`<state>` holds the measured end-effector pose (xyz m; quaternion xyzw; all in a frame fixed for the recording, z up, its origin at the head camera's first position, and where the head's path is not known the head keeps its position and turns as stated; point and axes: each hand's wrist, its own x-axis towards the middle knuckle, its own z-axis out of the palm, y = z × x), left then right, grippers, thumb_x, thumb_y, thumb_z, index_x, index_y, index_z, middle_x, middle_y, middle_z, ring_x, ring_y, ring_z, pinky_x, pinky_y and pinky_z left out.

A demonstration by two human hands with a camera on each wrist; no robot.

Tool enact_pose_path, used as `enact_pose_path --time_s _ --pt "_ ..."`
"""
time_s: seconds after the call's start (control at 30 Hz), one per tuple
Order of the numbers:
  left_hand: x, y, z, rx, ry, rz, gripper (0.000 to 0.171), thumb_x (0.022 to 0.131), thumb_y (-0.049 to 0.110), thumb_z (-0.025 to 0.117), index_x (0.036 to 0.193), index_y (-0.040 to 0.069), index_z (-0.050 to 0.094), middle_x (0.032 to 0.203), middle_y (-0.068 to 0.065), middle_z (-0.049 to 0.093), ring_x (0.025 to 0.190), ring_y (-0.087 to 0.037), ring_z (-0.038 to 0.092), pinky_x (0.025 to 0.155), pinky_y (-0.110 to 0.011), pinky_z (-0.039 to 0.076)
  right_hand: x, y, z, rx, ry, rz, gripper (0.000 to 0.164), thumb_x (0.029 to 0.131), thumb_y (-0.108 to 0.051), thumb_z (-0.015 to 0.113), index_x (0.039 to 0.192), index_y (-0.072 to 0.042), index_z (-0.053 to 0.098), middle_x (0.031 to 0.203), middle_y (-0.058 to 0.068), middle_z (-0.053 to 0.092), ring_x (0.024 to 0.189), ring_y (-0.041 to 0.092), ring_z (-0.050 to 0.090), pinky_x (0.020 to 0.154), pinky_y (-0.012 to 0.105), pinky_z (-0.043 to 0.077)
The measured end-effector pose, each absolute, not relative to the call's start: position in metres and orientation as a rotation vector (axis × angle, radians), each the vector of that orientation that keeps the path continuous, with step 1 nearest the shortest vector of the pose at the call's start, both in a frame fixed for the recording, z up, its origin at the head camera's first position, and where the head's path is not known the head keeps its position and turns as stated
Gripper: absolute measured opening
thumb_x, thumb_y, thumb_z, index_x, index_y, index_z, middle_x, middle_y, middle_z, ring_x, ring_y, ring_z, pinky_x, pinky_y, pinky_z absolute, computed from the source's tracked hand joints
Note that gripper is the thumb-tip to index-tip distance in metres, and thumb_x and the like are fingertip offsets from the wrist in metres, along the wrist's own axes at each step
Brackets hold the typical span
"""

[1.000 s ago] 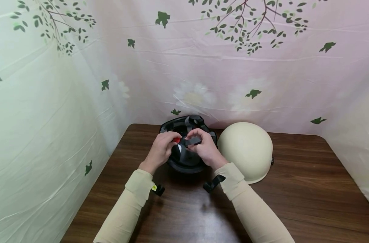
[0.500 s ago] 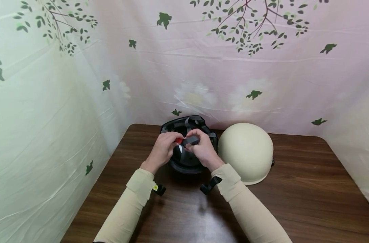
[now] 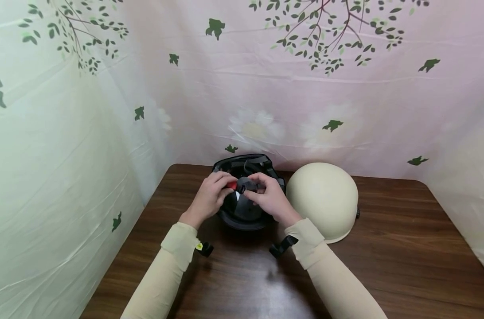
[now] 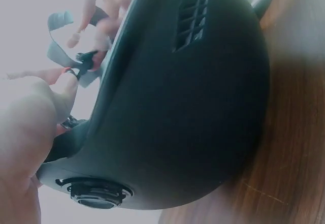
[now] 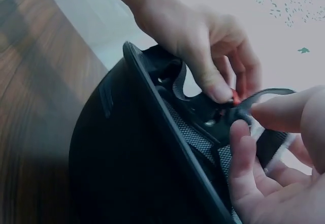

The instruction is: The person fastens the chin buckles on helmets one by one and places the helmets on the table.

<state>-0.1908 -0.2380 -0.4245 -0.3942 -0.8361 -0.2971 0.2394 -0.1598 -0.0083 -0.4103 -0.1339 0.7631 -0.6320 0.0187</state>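
Note:
A black helmet (image 3: pixel 243 223) lies upside down on the table, its straps and padding showing inside. Over its opening, my left hand (image 3: pixel 210 197) pinches a small red buckle piece (image 3: pixel 232 185) between thumb and fingers. My right hand (image 3: pixel 273 198) holds the grey chin strap (image 3: pixel 247 182) and a small black fitting, close against the red piece. In the right wrist view, the thumb and fingertips of both hands meet around the black fitting (image 5: pixel 237 116). The left wrist view shows the strap (image 4: pixel 58 49) looping up above the rim.
A cream helmet (image 3: pixel 323 199) sits dome up just right of the black one, beside my right forearm. The brown wooden table (image 3: pixel 242 283) ends at the back against a printed cloth (image 3: pixel 258 93) with leaves, birds and flowers, which also hangs at both sides.
My right fingers have shifted and turned the grey strap, so it now bends up in a loop. The left hand still pinches the red piece. The black helmet has moved slightly.

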Motion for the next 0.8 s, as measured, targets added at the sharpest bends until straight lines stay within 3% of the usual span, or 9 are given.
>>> enact_pose_path --time_s 0.17,0.3,0.5,0.8 --pt "-0.187 -0.241 -0.424 -1.026 -2.322 -0.812 0.029 0.096 0.011 0.077 0.125 0.010 0.073 0.126 -0.007 0.068 0.115 -0.027 0.060 0.103 -0.045 0.051 -0.156 0.000 -0.407 -0.412 2.352 -1.966 0.036 0.096 -0.005 0.075 0.132 -0.005 0.066 0.131 0.016 0.067 0.085 0.036 0.074 0.067 0.032 0.058" --pt "-0.185 -0.243 -0.425 -0.987 -2.313 -0.837 0.030 0.096 0.014 0.079 0.125 0.008 0.073 0.128 -0.009 0.068 0.120 -0.029 0.060 0.106 -0.048 0.049 -0.154 0.005 -0.408 -0.459 2.408 -1.972 0.033 0.097 -0.005 0.075 0.129 -0.003 0.067 0.129 0.018 0.069 0.084 0.032 0.074 0.068 0.030 0.058" --pt "-0.181 -0.246 -0.429 -0.953 -2.294 -0.870 0.033 0.094 0.019 0.080 0.124 0.007 0.073 0.129 -0.011 0.068 0.123 -0.029 0.059 0.107 -0.051 0.047 -0.149 0.013 -0.405 -0.487 2.440 -1.994 0.032 0.097 -0.004 0.074 0.128 -0.002 0.067 0.128 0.018 0.069 0.093 0.038 0.073 0.071 0.028 0.057" --pt "-0.177 -0.256 -0.436 -0.861 -2.282 -0.914 0.032 0.092 0.016 0.082 0.121 0.006 0.074 0.131 -0.012 0.069 0.126 -0.032 0.058 0.108 -0.052 0.046 -0.143 0.031 -0.405 -0.493 2.530 -2.084 0.025 0.098 -0.005 0.072 0.123 -0.001 0.069 0.123 0.028 0.067 0.099 0.023 0.069 0.080 0.024 0.054"
